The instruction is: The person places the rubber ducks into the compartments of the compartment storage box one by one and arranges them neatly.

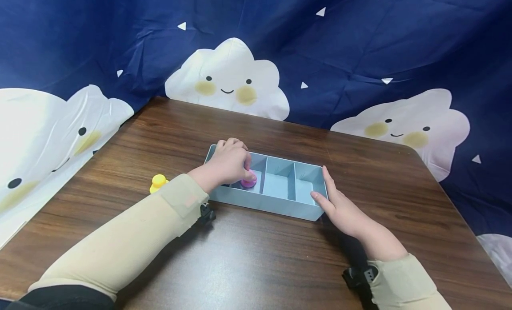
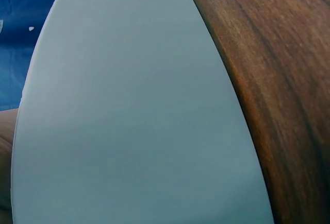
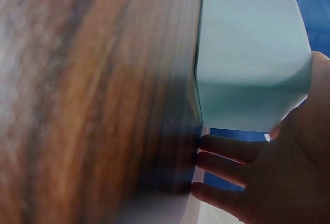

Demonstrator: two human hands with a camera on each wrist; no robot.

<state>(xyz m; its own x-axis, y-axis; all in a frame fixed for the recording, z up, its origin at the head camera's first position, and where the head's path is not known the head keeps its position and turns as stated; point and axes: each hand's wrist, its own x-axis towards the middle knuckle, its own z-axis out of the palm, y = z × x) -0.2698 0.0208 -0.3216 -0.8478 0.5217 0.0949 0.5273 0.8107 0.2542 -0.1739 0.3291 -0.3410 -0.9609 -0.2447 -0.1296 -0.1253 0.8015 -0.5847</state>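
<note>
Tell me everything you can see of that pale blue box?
The pale blue box, plastic-looking, is long and open-topped, with upright dividers. It sits flat on the brown table. The left hand reaches in, pinching a pink piece and partly hiding the box's left end; the right hand touches its right end.
</note>
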